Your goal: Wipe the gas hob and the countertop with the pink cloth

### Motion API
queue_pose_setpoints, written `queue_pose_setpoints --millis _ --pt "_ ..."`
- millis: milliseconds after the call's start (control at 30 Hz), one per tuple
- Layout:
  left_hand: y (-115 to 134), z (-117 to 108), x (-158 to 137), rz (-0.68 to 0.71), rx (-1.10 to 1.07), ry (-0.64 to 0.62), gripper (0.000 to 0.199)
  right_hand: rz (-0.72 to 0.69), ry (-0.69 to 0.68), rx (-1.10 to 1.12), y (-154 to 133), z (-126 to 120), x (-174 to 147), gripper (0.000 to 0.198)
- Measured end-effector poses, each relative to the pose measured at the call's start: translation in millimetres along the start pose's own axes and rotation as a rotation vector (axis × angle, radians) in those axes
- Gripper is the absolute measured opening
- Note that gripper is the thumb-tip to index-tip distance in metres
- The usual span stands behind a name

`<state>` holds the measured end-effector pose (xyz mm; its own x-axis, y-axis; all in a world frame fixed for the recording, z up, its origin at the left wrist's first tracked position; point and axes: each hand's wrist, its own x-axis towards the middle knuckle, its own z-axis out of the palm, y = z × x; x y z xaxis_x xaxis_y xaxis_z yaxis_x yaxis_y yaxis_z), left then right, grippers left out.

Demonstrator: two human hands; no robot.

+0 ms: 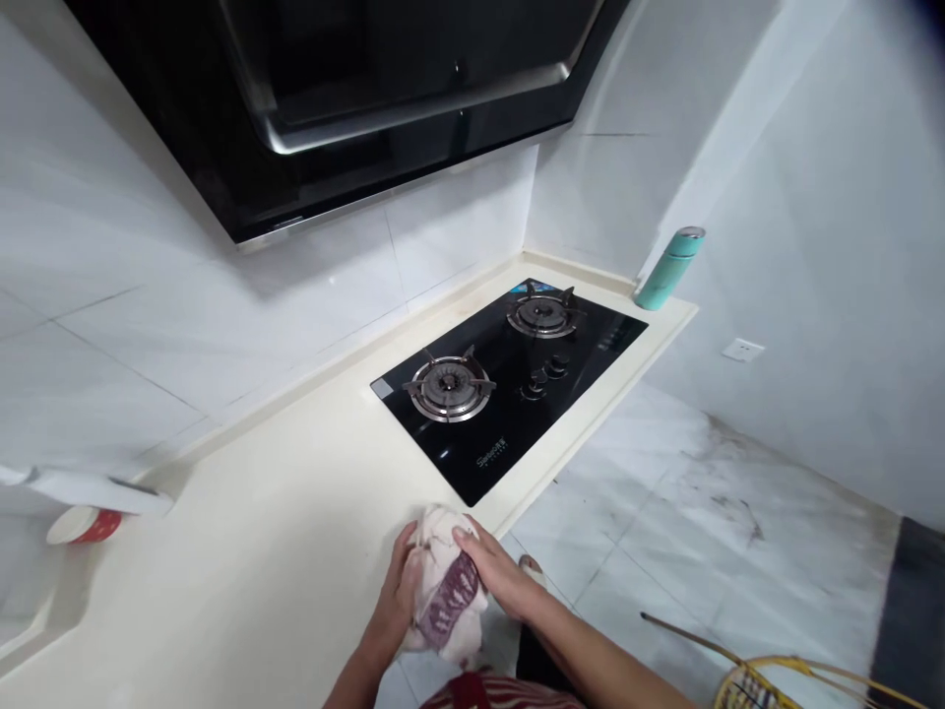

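Left hand (pixel 401 589) and right hand (pixel 500 571) clamped on a wadded cloth (pixel 447 596), stove (pixel 496 418)'s just ahead, long axis running forward-right.

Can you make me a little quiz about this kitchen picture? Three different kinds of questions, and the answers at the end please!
1. True or false: the left hand and the right hand are both on the cloth.

2. How many burners does the black stove have?

3. Pick one. What is on the counter at its far right end, near the wall?
A) a frying pan
B) a teal bottle
C) a rice bowl

Key:
1. True.
2. Two: the nearer one and the farther burner.
3. B.
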<state>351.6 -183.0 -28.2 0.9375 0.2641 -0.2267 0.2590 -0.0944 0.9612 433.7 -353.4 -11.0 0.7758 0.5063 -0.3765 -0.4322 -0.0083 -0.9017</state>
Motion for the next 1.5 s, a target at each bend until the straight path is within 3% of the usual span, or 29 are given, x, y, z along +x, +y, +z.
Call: queue_pose_setpoints --millis 133,267,367,433,500,633,733,867,1000,1067,1133,1300,1400,1500 --pt "31 -6 -1 -0.077 -0.1 -0.133 0.072 -0.138 0.053 0.091 -41 4 5 0.065" --pt "74 -14 39 -0.042 0.008 -0.034 0.052 -0.315 0.143 -0.034 -68 -18 26 0.055" --pt "92 -17 77 0.088 0.247 0.159 0.051 -0.461 0.388 -0.203 -73 -60 60 0.052" --pt "90 -12 95 0.162 0.485 0.375 0.054 -0.517 0.588 -0.386 -68 -92 84 0.051" --pt "78 1 105 0.199 0.676 0.504 0.052 -0.483 0.724 -0.589 -56 -118 103 0.049" --pt "53 49 112 0.206 0.85 0.337 0.047 -0.317 0.791 -1.057 -20 -141 124 0.049" --pt "49 92 124 0.122 0.894 0.224 0.06 -0.283 0.813 -1.308 4 -141 131 0.053" --pt "57 138 152 0.148 0.914 0.125 0.067 -0.288 0.848 -1.401 18 -145 133 0.052" --pt "59 158 179 0.252 0.949 -0.001 0.059 -0.316 0.823 -1.421 21 -153 132 0.053" --pt "52 152 184 0.274 0.975 -0.002 0.06 -0.333 0.846 -1.409 21 -153 131 0.052" --pt "38 132 182 0.324 0.987 0.041 0.056 -0.352 0.881 -1.383 21 -150 132 0.052" --pt "2 33 171 0.308 1.044 0.378 0.036 -0.366 0.902 -1.333 20 -143 134 0.058" --pt "1 -22 187 0.211 1.042 0.511 0.038 -0.337 0.877 -1.329 19 -141 134 0.061" --pt "17 -50 221 0.125 0.997 0.546 0.051 -0.324 0.871 -1.341 18 -141 134 0.064"
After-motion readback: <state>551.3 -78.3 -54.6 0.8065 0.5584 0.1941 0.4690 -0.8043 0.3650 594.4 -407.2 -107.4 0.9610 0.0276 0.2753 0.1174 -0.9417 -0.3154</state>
